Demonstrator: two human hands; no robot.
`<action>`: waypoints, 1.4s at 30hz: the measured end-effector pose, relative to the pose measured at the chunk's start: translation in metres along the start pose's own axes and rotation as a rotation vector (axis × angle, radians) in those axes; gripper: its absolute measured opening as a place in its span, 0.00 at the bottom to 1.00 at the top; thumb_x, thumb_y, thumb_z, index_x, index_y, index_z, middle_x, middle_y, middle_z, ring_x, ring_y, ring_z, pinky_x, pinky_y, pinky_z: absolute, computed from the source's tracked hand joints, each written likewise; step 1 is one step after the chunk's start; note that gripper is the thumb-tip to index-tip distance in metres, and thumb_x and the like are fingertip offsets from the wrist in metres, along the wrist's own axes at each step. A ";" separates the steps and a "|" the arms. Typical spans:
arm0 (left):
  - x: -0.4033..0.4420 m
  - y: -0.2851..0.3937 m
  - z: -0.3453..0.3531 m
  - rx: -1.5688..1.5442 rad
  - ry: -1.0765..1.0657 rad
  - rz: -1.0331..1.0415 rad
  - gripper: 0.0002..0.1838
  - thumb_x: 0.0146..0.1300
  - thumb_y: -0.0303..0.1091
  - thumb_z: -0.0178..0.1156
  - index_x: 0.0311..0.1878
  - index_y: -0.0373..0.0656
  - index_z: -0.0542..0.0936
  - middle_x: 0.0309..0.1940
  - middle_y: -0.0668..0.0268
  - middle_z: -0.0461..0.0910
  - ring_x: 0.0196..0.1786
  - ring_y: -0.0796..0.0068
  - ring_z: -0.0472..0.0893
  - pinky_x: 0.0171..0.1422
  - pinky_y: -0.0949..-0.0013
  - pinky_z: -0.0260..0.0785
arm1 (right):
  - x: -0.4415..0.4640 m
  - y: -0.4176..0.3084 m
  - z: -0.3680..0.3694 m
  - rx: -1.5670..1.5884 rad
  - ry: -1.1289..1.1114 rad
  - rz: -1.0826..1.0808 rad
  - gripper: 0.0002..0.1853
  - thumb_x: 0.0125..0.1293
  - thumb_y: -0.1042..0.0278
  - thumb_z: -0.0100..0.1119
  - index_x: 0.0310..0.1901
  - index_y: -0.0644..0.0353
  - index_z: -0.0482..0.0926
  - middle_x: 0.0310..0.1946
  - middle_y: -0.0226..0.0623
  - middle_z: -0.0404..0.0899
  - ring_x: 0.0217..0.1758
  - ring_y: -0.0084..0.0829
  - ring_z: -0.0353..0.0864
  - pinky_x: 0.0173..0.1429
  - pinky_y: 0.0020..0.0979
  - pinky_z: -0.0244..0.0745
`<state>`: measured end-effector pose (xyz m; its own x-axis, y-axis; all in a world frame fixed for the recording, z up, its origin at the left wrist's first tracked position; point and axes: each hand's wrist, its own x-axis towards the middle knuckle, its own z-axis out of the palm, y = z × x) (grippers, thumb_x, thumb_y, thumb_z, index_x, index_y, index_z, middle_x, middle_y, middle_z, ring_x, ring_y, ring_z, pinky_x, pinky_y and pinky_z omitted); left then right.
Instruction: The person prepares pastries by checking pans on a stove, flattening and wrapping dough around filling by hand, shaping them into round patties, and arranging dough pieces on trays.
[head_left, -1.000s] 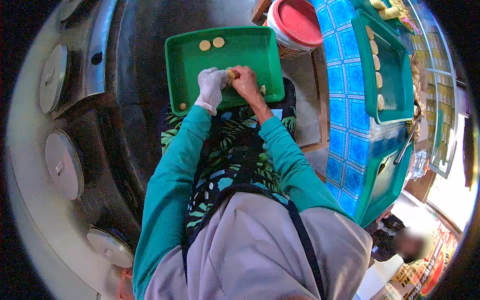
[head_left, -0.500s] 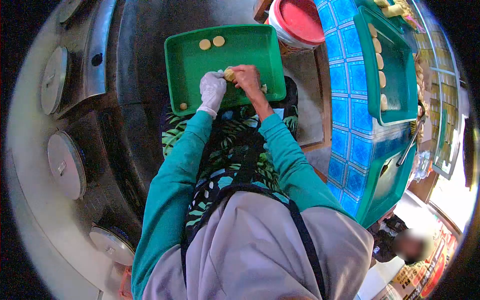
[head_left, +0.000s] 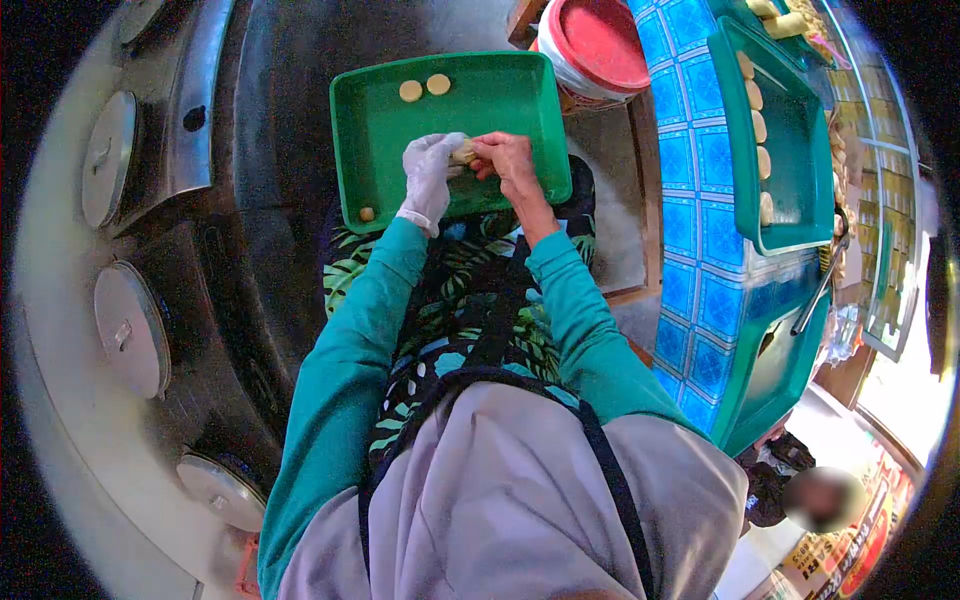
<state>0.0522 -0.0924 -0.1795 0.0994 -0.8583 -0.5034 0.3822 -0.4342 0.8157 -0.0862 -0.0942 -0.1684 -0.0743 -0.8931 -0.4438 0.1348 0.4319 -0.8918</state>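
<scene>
A green tray (head_left: 350, 130) rests on my lap with both hands above its near half. My left hand (head_left: 428, 175), in a white glove, is closed around a pale piece of dough (head_left: 463, 153). From the other side, my right hand (head_left: 508, 165), bare, pinches the right edge of the same piece. Fingers cover much of the dough, so its full shape is hidden. Two round flat dough pieces (head_left: 424, 88) lie toward the tray's far side. A small dough lump (head_left: 367, 214) sits in its near left corner.
Right of me, a blue-tiled counter (head_left: 690, 160) carries another green tray (head_left: 745, 190) with several dough rounds along one side. A bucket with a red lid (head_left: 603, 42) stands beyond my tray. Several round metal lids (head_left: 130, 330) line the left. Another person (head_left: 770, 490) is at lower right.
My right hand has shifted slightly right and its fingers have opened out from a tighter fold. The left hand has turned a little and covers more of the dough.
</scene>
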 end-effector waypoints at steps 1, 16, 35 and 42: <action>-0.009 0.009 0.005 -0.010 -0.053 -0.047 0.10 0.56 0.28 0.62 0.40 0.34 0.82 0.32 0.61 0.83 0.34 0.70 0.83 0.41 0.72 0.74 | 0.000 0.000 -0.001 -0.002 -0.004 -0.006 0.05 0.59 0.75 0.63 0.36 0.66 0.83 0.25 0.37 0.82 0.20 0.26 0.80 0.18 0.26 0.72; -0.055 0.035 -0.001 -0.263 -0.217 -0.088 0.13 0.62 0.26 0.61 0.49 0.33 0.78 0.43 0.60 0.81 0.40 0.70 0.82 0.44 0.71 0.74 | -0.047 -0.013 0.012 0.219 0.079 -0.012 0.07 0.61 0.68 0.64 0.35 0.63 0.83 0.26 0.31 0.81 0.26 0.25 0.77 0.29 0.29 0.71; -0.119 0.055 -0.015 -0.426 -0.452 -0.170 0.15 0.64 0.29 0.59 0.52 0.33 0.77 0.42 0.59 0.82 0.41 0.68 0.83 0.48 0.64 0.78 | -0.115 -0.027 0.008 0.478 -0.168 -0.028 0.14 0.60 0.73 0.64 0.47 0.68 0.82 0.44 0.36 0.83 0.46 0.28 0.80 0.52 0.28 0.73; -0.125 0.075 -0.020 -0.135 -0.554 -0.117 0.25 0.64 0.28 0.60 0.64 0.33 0.68 0.42 0.61 0.81 0.39 0.74 0.83 0.42 0.69 0.81 | -0.136 -0.038 0.011 0.076 -0.071 -0.203 0.11 0.60 0.72 0.63 0.45 0.64 0.82 0.39 0.38 0.84 0.44 0.31 0.81 0.50 0.30 0.74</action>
<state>0.0872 -0.0117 -0.0609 -0.4318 -0.8379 -0.3339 0.4795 -0.5268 0.7018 -0.0707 0.0098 -0.0734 -0.0376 -0.9684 -0.2465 0.1988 0.2345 -0.9516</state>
